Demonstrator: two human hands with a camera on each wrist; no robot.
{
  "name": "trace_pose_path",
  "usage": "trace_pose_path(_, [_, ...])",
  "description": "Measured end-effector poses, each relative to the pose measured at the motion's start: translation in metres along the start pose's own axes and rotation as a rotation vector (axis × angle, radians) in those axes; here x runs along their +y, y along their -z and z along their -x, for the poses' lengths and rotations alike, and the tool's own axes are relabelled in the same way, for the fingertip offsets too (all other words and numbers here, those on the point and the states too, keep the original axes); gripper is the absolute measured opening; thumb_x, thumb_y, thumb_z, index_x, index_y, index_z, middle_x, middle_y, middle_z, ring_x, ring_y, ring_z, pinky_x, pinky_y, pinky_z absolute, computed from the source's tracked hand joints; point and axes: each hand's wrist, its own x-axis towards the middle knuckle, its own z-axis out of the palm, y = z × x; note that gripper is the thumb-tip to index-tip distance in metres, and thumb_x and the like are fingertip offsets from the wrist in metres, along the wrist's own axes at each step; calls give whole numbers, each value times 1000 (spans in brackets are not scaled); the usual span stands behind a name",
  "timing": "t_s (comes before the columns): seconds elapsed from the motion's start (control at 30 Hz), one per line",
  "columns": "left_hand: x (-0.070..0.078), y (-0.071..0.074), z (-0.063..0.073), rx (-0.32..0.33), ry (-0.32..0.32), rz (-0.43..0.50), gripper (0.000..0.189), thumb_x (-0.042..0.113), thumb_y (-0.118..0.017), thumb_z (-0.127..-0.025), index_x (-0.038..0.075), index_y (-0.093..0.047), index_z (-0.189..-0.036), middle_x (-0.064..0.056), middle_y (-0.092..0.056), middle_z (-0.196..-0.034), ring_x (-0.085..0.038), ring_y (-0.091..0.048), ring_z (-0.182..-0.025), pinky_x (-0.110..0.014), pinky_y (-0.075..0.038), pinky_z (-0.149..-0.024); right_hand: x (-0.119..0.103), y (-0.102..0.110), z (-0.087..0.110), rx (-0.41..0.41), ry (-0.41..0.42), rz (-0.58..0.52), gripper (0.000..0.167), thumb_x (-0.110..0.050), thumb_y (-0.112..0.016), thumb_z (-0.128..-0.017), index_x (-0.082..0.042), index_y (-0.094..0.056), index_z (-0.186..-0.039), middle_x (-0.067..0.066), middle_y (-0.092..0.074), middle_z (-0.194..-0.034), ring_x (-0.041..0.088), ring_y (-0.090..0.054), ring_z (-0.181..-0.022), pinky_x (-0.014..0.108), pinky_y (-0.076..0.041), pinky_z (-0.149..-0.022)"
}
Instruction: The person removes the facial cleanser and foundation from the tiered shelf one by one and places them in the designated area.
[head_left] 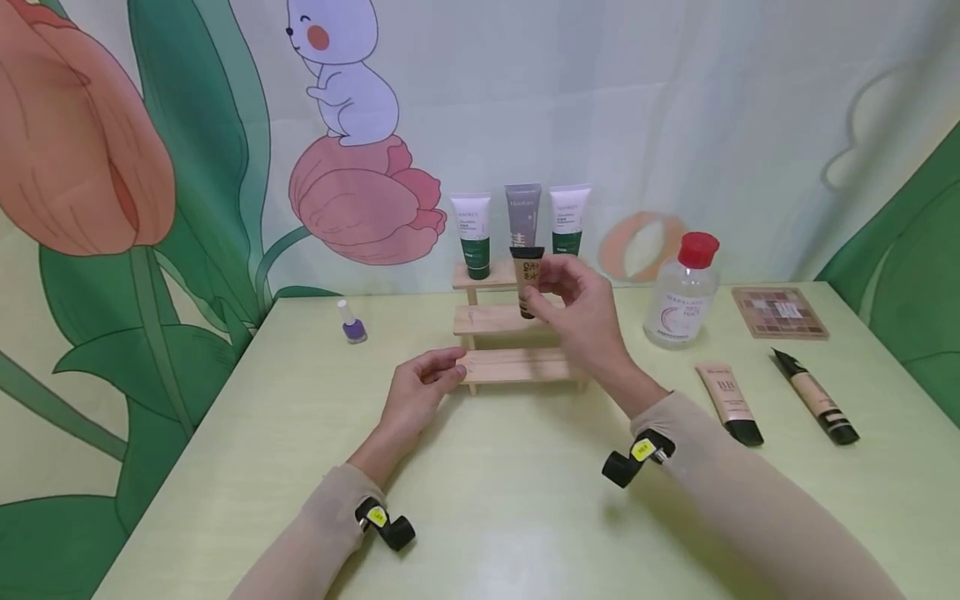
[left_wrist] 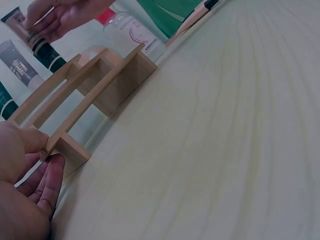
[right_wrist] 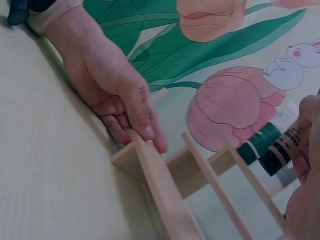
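A three-tier wooden display rack stands near the back of the table. My left hand pinches the left end of its lowest step, thumb on top and fingers beneath, as the left wrist view shows. In my right hand a small tan cosmetic tube with dark ends is held upright between thumb and fingers, in front of the middle step. Along the top step stand a white-and-green tube, a grey tube and another white-and-green tube. The held tube hides the lower part of the grey one.
Left of the rack stands a purple nail polish bottle. To the right are a clear bottle with a red cap and a flat makeup palette. Nearer lie a pink BB cream tube and a beige tube with black ends.
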Motion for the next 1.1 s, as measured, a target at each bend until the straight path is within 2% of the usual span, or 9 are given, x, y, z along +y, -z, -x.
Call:
trace_pose_path(0.23, [3,-1,0,4,18,-5,27,10,-79,-105,12,-81,-132,-10,-76,-124,-18,-68,-107,-18,-58,-84,-12,41,5,81,55,28,30,5,-76,-101,9,-67,-130,6,-72,-120,22,-69,-107,22,-58,-102])
trace_pose_path(0.5, [2,-1,0,6,27,6,27,10,-78,-106,11,-81,-133,-11,-77,-126,-17,-69,-107,-18,-58,-84,-23,85,16,182,14,114,33,-3,-79,-102,1,-72,-133,-1,-72,-120,19,-70,-108,17,-56,-102])
trace_pose_path(0.77, [1,-2,0,6,36,10,27,9,-78,-106,11,-81,-133,-11,-77,-126,-16,-68,-107,-18,-58,-85,-19,121,31,254,-15,162,29,-2,-80,-101,-4,-75,-129,-4,-74,-116,14,-70,-105,14,-57,-94])
trace_pose_path(0.9, [1,-2,-1,7,31,3,27,9,-78,-106,12,-81,-132,-11,-75,-124,-17,-67,-106,-18,-58,-84,-17,134,37,272,-32,178,29,-3,-80,-101,-6,-75,-129,-5,-75,-116,13,-70,-105,14,-56,-94])
trace_pose_path(1.1, [2,-1,-1,11,29,8,27,9,-78,-106,11,-81,-132,-11,-75,-123,-17,-67,-106,-18,-58,-84,-10,149,49,248,-67,286,28,-9,-79,-104,-4,-73,-130,-8,-72,-115,11,-69,-106,12,-55,-93])
